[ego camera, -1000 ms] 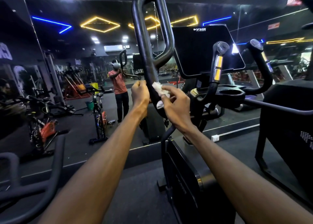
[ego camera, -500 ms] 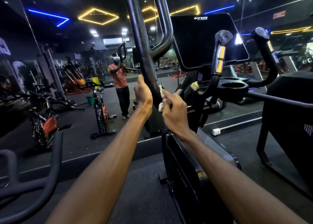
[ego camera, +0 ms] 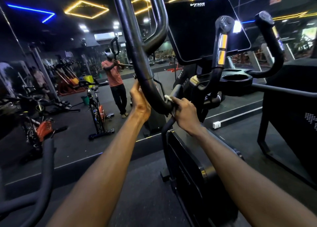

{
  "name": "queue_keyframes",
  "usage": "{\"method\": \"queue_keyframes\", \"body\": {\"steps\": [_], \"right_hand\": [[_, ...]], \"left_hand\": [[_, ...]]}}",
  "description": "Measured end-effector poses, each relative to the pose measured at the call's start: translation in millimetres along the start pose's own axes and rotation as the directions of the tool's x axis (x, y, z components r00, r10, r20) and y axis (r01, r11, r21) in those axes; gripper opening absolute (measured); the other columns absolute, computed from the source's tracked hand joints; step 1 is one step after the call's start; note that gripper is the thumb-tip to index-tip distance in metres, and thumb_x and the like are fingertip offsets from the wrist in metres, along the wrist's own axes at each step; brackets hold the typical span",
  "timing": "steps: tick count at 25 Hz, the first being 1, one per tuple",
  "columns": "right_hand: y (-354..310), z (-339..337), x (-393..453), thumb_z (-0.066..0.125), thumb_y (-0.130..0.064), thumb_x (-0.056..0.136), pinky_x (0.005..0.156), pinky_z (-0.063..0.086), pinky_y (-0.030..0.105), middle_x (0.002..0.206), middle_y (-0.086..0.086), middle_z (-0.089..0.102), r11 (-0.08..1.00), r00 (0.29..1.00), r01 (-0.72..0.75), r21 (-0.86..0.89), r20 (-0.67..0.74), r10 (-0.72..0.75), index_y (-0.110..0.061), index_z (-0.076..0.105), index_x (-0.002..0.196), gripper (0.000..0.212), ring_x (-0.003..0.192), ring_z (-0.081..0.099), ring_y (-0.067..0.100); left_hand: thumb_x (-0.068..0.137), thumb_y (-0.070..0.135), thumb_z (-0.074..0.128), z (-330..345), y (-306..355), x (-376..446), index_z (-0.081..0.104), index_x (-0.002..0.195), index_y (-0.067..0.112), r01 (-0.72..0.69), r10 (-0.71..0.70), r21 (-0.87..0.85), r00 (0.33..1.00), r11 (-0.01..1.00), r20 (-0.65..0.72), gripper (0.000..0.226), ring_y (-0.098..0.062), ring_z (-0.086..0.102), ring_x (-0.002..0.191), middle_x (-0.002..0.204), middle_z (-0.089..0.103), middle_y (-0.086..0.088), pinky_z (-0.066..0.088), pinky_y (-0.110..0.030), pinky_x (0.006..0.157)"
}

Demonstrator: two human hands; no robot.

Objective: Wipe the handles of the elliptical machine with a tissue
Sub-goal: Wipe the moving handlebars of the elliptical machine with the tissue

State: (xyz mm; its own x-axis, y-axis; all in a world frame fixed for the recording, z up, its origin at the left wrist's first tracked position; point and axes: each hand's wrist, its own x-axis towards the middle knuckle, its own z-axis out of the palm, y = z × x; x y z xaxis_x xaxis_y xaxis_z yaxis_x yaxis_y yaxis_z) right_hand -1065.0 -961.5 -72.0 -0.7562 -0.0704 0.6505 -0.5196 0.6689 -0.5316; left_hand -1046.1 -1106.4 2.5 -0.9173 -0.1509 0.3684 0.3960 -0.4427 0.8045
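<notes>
wiping in progress, low on the left moving handle [ego camera: 137, 43] of the elliptical machine [ego camera: 190, 172].

- step in hand: the lower bend of that handle, just above where it narrows to a thinner bar, looks to be the part under treatment.
- right hand [ego camera: 184, 112]: grip curled around the bar at the bend, with the tissue [ego camera: 167, 97] pressed under the fingers; only a small white crumpled edge shows above the knuckles.
- left hand [ego camera: 139, 100]: grip wrapped around the far side of the same tube, just below a seam; it appears to steady the tube.
- materials: handle is a thick, round, dark tube with a dull, slightly scuffed sheen, looping overhead; tissue is soft, thin and wadded.
- fixed handles [ego camera: 221, 52]: two curved dark posts with yellow metallic plates, right of the console [ego camera: 202, 28]; seemingly not yet reached.
- next move, as judged: slide the tissue along the tube with firm wrapped pressure, then cross to the remaining handles; the thin wad may shred or slip.
- mirror [ego camera: 60, 72] ahead shows the gym.
</notes>
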Motion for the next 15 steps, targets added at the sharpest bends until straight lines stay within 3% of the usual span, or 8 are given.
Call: {"method": "queue_keyframes", "body": {"steps": [3, 5, 7, 11, 13, 15], "right_hand": [[3, 2, 0, 0.056, -0.008, 0.087, 0.071, 0.047, 0.037, 0.091, 0.009, 0.059, 0.997, 0.997, 0.076, -0.017, -0.031, -0.077, -0.028, 0.061, 0.133, 0.05, 0.087, 0.06, 0.033], [1, 4, -2, 0.055, 0.0, 0.082, 0.066, 0.046, 0.033, 0.091, 0.01, 0.058, 0.98, 0.977, 0.198, -0.009, -0.073, -0.198, -0.018, 0.067, 0.127, 0.05, 0.081, 0.06, 0.032], [10, 5, 8, 0.056, -0.004, 0.084, 0.069, 0.05, 0.038, 0.099, 0.01, 0.057, 0.978, 0.979, 0.204, -0.04, -0.007, -0.205, -0.021, 0.064, 0.13, 0.05, 0.085, 0.061, 0.034], [40, 3, 45, 0.054, -0.013, 0.088, 0.083, 0.051, 0.04, 0.112, 0.008, 0.058, 0.993, 0.988, 0.047, -0.105, 0.151, -0.031, -0.034, 0.051, 0.141, 0.057, 0.099, 0.063, 0.035], [38, 5, 48, 0.05, -0.019, 0.089, 0.082, 0.053, 0.042, 0.112, 0.008, 0.06, 0.988, 0.987, 0.106, -0.113, 0.132, -0.091, -0.033, 0.053, 0.139, 0.051, 0.098, 0.063, 0.036], [37, 7, 41, 0.042, -0.027, 0.085, 0.079, 0.054, 0.044, 0.108, 0.008, 0.061, 0.962, 0.962, 0.258, -0.083, 0.11, -0.249, -0.027, 0.06, 0.133, 0.051, 0.093, 0.063, 0.037]], "left_hand": [[0.074, 0.047, 0.052, -5, -13, 6, 0.063, 0.081, 0.006, 0.038, -0.04, 0.041, 0.998, 0.998, 0.039, 0.043, -0.019, 0.054, 0.059, 0.07, 0.06, -0.008, 0.046, -0.028, 0.056], [0.082, 0.042, 0.047, -7, -23, 12, 0.065, 0.078, 0.005, 0.09, -0.091, 0.01, 0.994, 0.996, 0.061, 0.041, -0.02, 0.054, 0.058, 0.069, 0.058, -0.01, 0.047, -0.028, 0.056], [0.093, 0.035, 0.042, -8, -28, 19, 0.064, 0.073, 0.007, 0.168, -0.164, -0.054, 0.984, 0.984, 0.064, 0.04, -0.017, 0.053, 0.055, 0.064, 0.057, -0.007, 0.045, -0.025, 0.053], [0.096, 0.033, 0.046, -7, -36, 32, 0.057, 0.063, 0.019, 0.292, -0.281, -0.119, 0.954, 0.949, 0.102, 0.038, -0.008, 0.037, 0.055, 0.057, 0.047, 0.007, 0.025, -0.019, 0.051], [0.096, 0.031, 0.046, -5, -39, 38, 0.054, 0.062, 0.02, 0.297, -0.291, -0.087, 0.954, 0.951, 0.072, 0.036, -0.008, 0.036, 0.055, 0.056, 0.046, 0.007, 0.025, -0.02, 0.053], [0.098, 0.028, 0.044, 2, -39, 44, 0.051, 0.067, 0.016, 0.3, -0.3, -0.036, 0.954, 0.953, -0.017, 0.034, -0.01, 0.04, 0.054, 0.063, 0.045, 0.003, 0.031, -0.022, 0.056]]}}
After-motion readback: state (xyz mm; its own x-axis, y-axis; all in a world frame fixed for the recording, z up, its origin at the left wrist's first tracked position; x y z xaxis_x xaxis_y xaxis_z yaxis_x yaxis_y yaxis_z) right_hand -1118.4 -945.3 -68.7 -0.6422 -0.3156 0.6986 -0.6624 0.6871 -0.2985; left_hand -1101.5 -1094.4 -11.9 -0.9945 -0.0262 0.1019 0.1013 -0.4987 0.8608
